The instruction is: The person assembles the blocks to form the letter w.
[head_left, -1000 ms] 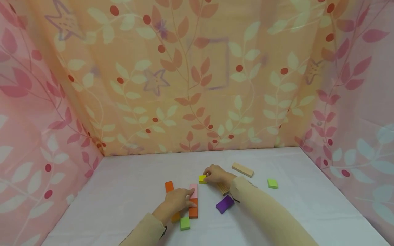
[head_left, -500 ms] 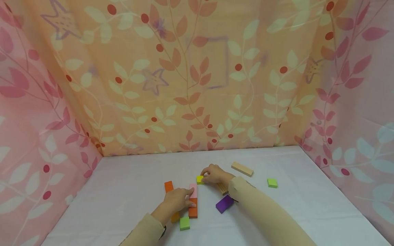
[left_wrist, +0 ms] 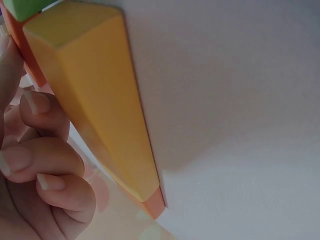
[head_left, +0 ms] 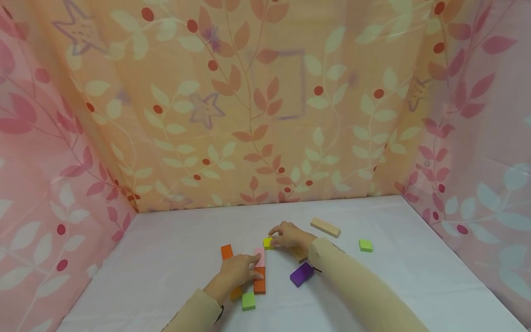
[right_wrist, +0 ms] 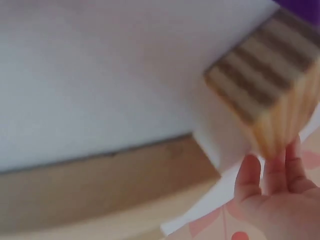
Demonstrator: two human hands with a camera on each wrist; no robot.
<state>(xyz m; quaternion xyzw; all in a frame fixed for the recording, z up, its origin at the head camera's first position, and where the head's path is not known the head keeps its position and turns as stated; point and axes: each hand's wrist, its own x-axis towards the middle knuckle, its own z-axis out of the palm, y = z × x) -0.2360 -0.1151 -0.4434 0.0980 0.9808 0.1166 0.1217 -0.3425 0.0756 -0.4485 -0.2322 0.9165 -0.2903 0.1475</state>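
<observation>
My left hand (head_left: 238, 271) rests across a pair of end-to-end blocks, index finger on the pink block (head_left: 259, 257), thumb against the red-orange block (head_left: 259, 286). Its other fingers curl beside a long yellow-orange block (left_wrist: 95, 100), mostly hidden under the hand in the head view. At the pink block's far end sits a small yellow block (head_left: 268, 243), pinched by the thumb and index finger of my right hand (head_left: 290, 235). Under that hand's wrist lies a wooden block (head_left: 299, 254), whose striped end shows large in the right wrist view; the yellow block is hidden there.
An orange block (head_left: 226, 251) lies beyond the left hand, a light green square block (head_left: 248, 301) near its wrist. A purple block (head_left: 301, 274) lies by the right sleeve. Farther right are a plain wooden block (head_left: 325, 227) and another light green square (head_left: 365, 246).
My right hand has slid the yellow block slightly left, up to the far end of the pink block. The left hand stays in place. The whole head view has shifted a little.
</observation>
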